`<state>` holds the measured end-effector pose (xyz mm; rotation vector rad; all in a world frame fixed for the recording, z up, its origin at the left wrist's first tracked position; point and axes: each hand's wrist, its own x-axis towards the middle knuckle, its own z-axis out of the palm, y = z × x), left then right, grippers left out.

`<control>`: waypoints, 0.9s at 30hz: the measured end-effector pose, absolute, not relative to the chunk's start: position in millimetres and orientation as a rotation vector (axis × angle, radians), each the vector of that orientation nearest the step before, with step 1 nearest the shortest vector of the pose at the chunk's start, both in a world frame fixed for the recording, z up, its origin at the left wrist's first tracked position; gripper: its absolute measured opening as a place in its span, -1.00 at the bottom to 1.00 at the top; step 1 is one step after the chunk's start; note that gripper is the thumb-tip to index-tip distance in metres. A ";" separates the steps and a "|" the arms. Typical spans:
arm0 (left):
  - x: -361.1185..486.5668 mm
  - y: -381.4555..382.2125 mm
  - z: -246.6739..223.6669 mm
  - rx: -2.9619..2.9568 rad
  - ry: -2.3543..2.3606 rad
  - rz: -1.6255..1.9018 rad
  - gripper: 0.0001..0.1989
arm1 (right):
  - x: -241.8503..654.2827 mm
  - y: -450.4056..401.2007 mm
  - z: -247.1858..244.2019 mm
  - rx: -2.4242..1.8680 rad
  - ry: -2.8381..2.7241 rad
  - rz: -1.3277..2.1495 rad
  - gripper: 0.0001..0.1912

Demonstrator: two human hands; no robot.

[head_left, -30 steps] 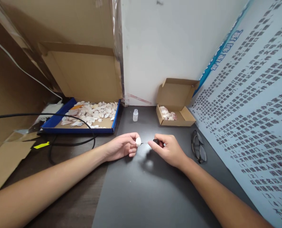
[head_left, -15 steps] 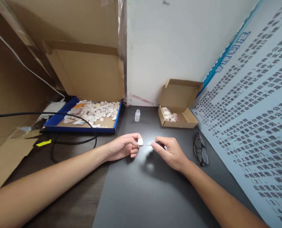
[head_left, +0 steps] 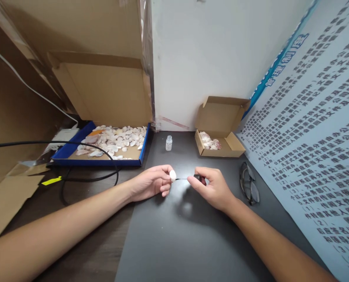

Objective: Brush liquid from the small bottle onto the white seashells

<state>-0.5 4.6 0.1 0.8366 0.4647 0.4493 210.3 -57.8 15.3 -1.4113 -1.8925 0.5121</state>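
Observation:
Between the thumb and fingers of my left hand (head_left: 153, 182) is a small white seashell (head_left: 172, 175), pinched upright near the middle of the dark mat. My right hand (head_left: 211, 186) is closed around a thin-shafted tool (head_left: 196, 178) with a black and dark red handle. The shaft points left, and its dark tip meets the edge of the shell or lies just beside it; I cannot tell which. Its exact kind is too small to make out. Behind my hands stands a small clear bottle (head_left: 169, 143) with a white label.
At the back left, a blue-edged cardboard box (head_left: 96, 161) holds many shells. A small brown box (head_left: 224, 152) with larger shells stands at the back right. Glasses (head_left: 249, 184) lie right of my right hand. A black cable (head_left: 89, 178) loops across the left side.
The shell has turned slightly in my left fingers, and more of the tool's dark tip shows. My right hand has tilted a little, revealing more handle. The camera view has shifted slightly.

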 end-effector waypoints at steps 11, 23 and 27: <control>8.8 4.9 15.5 1.033 0.591 0.486 -0.91 | 214.3 -49.8 9.3 -1.482 -1.859 0.546 -0.52; 130.1 87.7 74.8 2.143 0.927 0.493 -0.85 | 216.4 -45.3 4.6 -1.457 -1.862 0.616 -0.54; 155.1 101.8 63.2 2.169 0.960 0.434 -0.81 | 216.8 -46.5 7.1 -1.446 -1.868 0.635 -0.53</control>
